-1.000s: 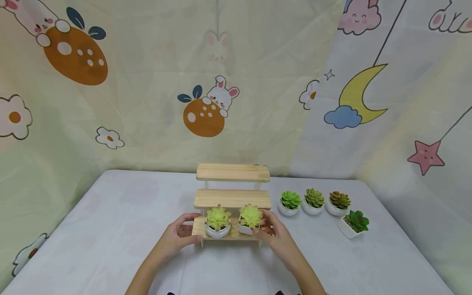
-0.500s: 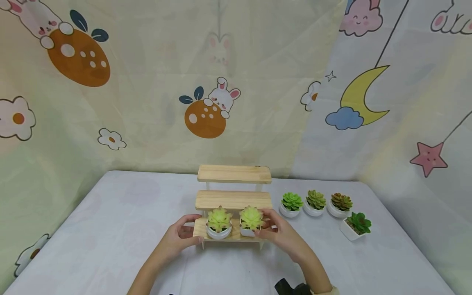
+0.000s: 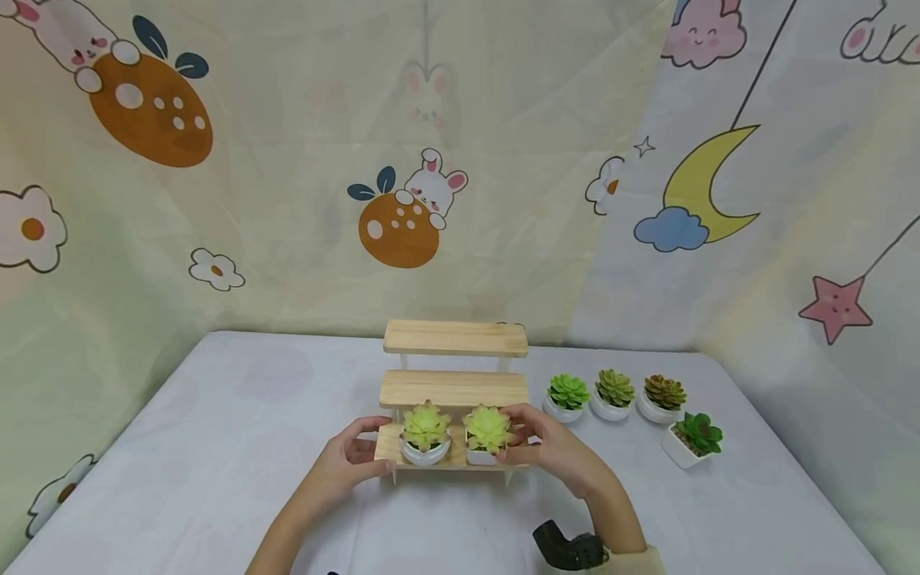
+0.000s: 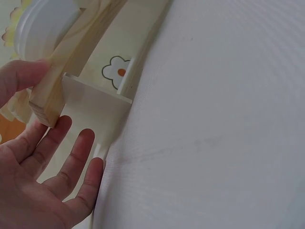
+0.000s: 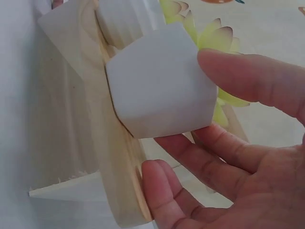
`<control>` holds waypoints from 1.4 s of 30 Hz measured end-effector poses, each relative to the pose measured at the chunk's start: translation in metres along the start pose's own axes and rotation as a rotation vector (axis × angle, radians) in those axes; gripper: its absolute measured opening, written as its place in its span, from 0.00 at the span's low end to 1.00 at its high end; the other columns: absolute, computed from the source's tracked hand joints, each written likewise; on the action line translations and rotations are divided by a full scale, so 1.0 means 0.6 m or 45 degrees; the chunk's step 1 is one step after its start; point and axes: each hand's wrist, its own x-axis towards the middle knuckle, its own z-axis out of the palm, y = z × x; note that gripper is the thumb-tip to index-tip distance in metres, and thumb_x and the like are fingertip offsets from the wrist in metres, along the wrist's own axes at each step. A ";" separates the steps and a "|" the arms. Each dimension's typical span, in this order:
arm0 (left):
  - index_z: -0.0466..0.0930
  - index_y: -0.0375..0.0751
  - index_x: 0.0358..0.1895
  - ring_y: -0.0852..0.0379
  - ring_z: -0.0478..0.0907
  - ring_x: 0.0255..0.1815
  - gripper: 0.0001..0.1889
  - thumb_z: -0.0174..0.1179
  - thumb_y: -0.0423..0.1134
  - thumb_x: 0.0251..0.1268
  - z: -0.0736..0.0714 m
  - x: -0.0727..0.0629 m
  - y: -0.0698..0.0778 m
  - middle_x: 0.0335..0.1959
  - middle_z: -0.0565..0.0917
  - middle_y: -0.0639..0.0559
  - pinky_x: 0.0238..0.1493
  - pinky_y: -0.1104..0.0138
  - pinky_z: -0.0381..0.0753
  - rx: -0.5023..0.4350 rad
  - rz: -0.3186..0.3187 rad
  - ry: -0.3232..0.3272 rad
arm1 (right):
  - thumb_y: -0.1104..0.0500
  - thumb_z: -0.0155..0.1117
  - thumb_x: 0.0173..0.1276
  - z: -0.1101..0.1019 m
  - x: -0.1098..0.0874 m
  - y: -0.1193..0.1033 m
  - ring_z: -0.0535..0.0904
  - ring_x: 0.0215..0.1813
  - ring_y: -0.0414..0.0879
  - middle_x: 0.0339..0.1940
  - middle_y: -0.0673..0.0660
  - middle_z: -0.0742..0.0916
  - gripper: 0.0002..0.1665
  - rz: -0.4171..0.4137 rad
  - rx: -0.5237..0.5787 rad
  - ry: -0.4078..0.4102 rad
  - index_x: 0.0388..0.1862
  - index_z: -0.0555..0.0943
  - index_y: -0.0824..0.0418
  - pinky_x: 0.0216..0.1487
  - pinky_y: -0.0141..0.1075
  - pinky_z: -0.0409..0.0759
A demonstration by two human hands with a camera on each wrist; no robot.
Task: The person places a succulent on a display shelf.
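A three-tier wooden display stand (image 3: 454, 389) stands mid-table on pale legs. My left hand (image 3: 352, 459) pinches the left end of its lowest board, thumb on top and index finger at the edge; the other fingers spread loosely in the left wrist view. On that board sits a yellow-green succulent in a round white pot (image 3: 426, 454). Right of it, my right hand (image 3: 553, 449) holds a similar succulent in a square white pot (image 5: 162, 81) between thumb and fingers. The pot's base is against the board in the right wrist view, with the lower fingers beside the board's end.
To the right of the stand, a bright green succulent (image 3: 568, 393), an olive one (image 3: 613, 389) and a reddish-brown one (image 3: 663, 393) stand in round white pots. Nearer stands a dark green succulent (image 3: 697, 435) in a square pot. A patterned cloth (image 3: 503, 200) hangs behind the table.
My right hand and the square-potted succulent have shifted slightly left along the lowest board. The right wrist has turned, bringing its black camera mount into view. My left hand keeps its place.
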 end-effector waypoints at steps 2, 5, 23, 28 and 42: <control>0.68 0.40 0.60 0.52 0.76 0.45 0.32 0.68 0.35 0.49 0.000 0.000 0.000 0.58 0.71 0.37 0.41 0.67 0.77 0.000 0.006 -0.003 | 0.61 0.69 0.54 -0.001 0.001 -0.001 0.71 0.47 0.52 0.45 0.60 0.76 0.35 0.007 0.003 -0.007 0.61 0.69 0.65 0.41 0.37 0.71; 0.68 0.40 0.60 0.52 0.76 0.46 0.32 0.68 0.34 0.49 0.000 0.001 0.000 0.59 0.69 0.38 0.42 0.67 0.77 -0.008 0.011 -0.008 | 0.61 0.69 0.54 -0.003 0.002 -0.003 0.71 0.48 0.52 0.44 0.59 0.77 0.35 0.012 0.003 -0.021 0.61 0.69 0.65 0.41 0.37 0.72; 0.68 0.41 0.61 0.53 0.77 0.44 0.32 0.68 0.36 0.49 -0.001 0.002 0.002 0.47 0.78 0.39 0.41 0.66 0.77 0.006 -0.027 -0.003 | 0.62 0.70 0.55 -0.008 0.004 -0.001 0.71 0.48 0.55 0.44 0.59 0.77 0.35 -0.032 0.047 -0.079 0.60 0.68 0.69 0.42 0.37 0.73; 0.68 0.41 0.61 0.53 0.77 0.43 0.32 0.68 0.36 0.50 -0.001 0.002 0.002 0.47 0.79 0.40 0.41 0.67 0.77 0.004 -0.032 -0.005 | 0.61 0.71 0.54 -0.006 0.003 0.002 0.71 0.49 0.56 0.44 0.60 0.77 0.37 -0.052 0.040 -0.061 0.60 0.68 0.70 0.43 0.36 0.74; 0.68 0.40 0.61 0.52 0.77 0.43 0.32 0.68 0.35 0.49 -0.001 0.001 0.001 0.51 0.76 0.37 0.40 0.67 0.78 -0.001 -0.027 -0.004 | 0.61 0.70 0.55 -0.004 0.001 0.002 0.71 0.50 0.57 0.46 0.61 0.77 0.37 -0.055 0.045 -0.048 0.61 0.67 0.70 0.43 0.37 0.74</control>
